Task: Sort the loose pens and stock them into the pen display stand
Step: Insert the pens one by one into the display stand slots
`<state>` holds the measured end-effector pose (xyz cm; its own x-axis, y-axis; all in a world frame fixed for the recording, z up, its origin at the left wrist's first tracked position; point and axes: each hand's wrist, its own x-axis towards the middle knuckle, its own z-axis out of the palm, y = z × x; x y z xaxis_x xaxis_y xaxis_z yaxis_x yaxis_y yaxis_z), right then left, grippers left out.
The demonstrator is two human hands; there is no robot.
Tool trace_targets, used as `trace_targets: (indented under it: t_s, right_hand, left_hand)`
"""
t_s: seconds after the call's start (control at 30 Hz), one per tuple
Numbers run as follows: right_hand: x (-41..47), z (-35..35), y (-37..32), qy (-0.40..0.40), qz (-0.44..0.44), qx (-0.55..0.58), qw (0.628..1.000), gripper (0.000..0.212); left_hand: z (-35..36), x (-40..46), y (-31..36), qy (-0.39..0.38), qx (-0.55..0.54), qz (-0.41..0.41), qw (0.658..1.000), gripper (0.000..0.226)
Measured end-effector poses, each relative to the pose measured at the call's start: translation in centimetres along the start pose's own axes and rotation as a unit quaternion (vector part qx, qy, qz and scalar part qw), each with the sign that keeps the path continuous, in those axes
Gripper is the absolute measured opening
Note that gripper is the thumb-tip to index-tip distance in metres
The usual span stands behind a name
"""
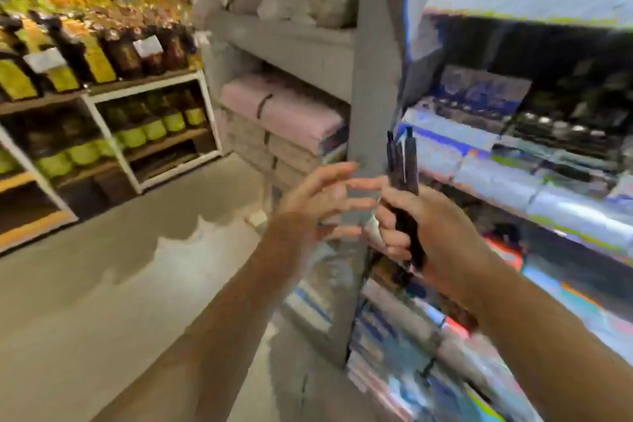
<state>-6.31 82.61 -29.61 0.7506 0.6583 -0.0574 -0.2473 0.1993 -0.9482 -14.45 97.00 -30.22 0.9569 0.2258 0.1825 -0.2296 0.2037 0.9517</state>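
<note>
Right hand [416, 226]: fingers curled round a bundle of dark pens [402, 168], held upright, tips pointing up, lower ends poking out below the fist. Bundle located centre-right of scene, in front of the grey shelf post [371, 79]. Exact pen count not discernible owing to blur.

Left hand [320, 202]: fingers spread wide and straight, holding nothing, fingertips just beside the right hand's knuckles; contact cannot be confirmed.

Right side: blurred shelves [513, 188] carrying blue, white and multicoloured packaged goods; a dark tiered rack [534, 113] on the upper shelf, contents unreadable. Pen display stand not positively identifiable.

Centre, far: grey shelving with stacked pink and beige wrapped bundles [284, 113], pale bags above.

Left, far: white-framed wooden shelving [144, 92] stocked with dark bottles [120, 48] bearing yellow labels, and green-lidded jars [154, 128] on the lower tier.

Near left: grey concrete floor [102, 267], patchy in tone.
</note>
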Motion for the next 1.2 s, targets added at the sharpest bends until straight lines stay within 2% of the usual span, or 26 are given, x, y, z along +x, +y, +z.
trace_targets:
  t_s: [0.03, 0.1, 0.17, 0.27, 0.43, 0.6, 0.7, 0.83, 0.9, 0.97, 1.03, 1.07, 1.2]
  right_hand:
    - [0.5, 0.5, 4.0, 0.022, 0.032, -0.002, 0.999, 0.019]
    - [0.7, 1.3, 12.0, 0.063, 0.092, -0.013, 0.994, 0.01]
    - [0.0, 1.8, 20.0, 0.077, 0.15, -0.02, 0.985, 0.016]
    - [-2.1, 1.6, 30.7, 0.093, 0.245, -0.028, 0.965, 0.022]
    - [-3.6, -1.7, 46.0, 0.112, 0.375, -0.057, 0.918, 0.018]
    - [-1.7, -7.6, 61.2, 0.075, 0.418, -0.107, 0.899, 0.013]
    - [0.2, -11.9, 70.1, 0.067, 0.428, -0.12, 0.893, 0.012]
    - [2.8, -17.4, 81.3, 0.078, 0.452, -0.122, 0.88, 0.013]
    - [3.7, -19.9, 86.3, 0.09, 0.459, -0.132, 0.874, 0.014]
    - [4.4, -22.4, 90.8, 0.107, 0.465, -0.14, 0.868, 0.016]
    - [5.1, -24.7, 94.6, 0.122, 0.469, -0.149, 0.862, 0.017]
    - [5.3, -25.7, 96.3, 0.124, 0.47, -0.156, 0.86, 0.017]
    - [5.4, -28.8, 101.4, 0.124, 0.473, -0.174, 0.854, 0.019]
  left_hand:
    - [-2.1, -1.7, -2.6, 0.03, -0.002, -0.043, 0.999, 0.051]
    - [-6.3, -5.4, -8.1, 0.08, 0.002, -0.106, 0.991, 0.035]
    - [-9.9, -9.4, -13.8, 0.141, -0.016, -0.17, 0.975, 0.031]
    - [-13.8, -15.5, -22.6, 0.234, -0.055, -0.27, 0.932, 0.03]
    - [-17.8, -23.3, -37.8, 0.332, -0.074, -0.403, 0.85, 0.031]
    - [-21.2, -27.9, -54.6, 0.383, -0.066, -0.482, 0.785, 0.02]
    - [-23.4, -29.0, -65.8, 0.377, -0.03, -0.517, 0.768, 0.023]
    - [-26.3, -29.0, -80.2, 0.337, 0.03, -0.542, 0.769, 0.025]
    - [-27.6, -28.8, -86.7, 0.297, 0.08, -0.548, 0.778, 0.028]
    - [-29.1, -28.5, -92.2, 0.212, 0.188, -0.546, 0.788, 0.033]
    - [-30.6, -27.9, -96.5, 0.133, 0.321, -0.518, 0.781, 0.035]
    - [-31.3, -27.5, -98.3, 0.118, 0.373, -0.494, 0.777, 0.036]
    - [-33.4, -24.2, -103.7, 0.14, 0.494, -0.387, 0.766, 0.044]
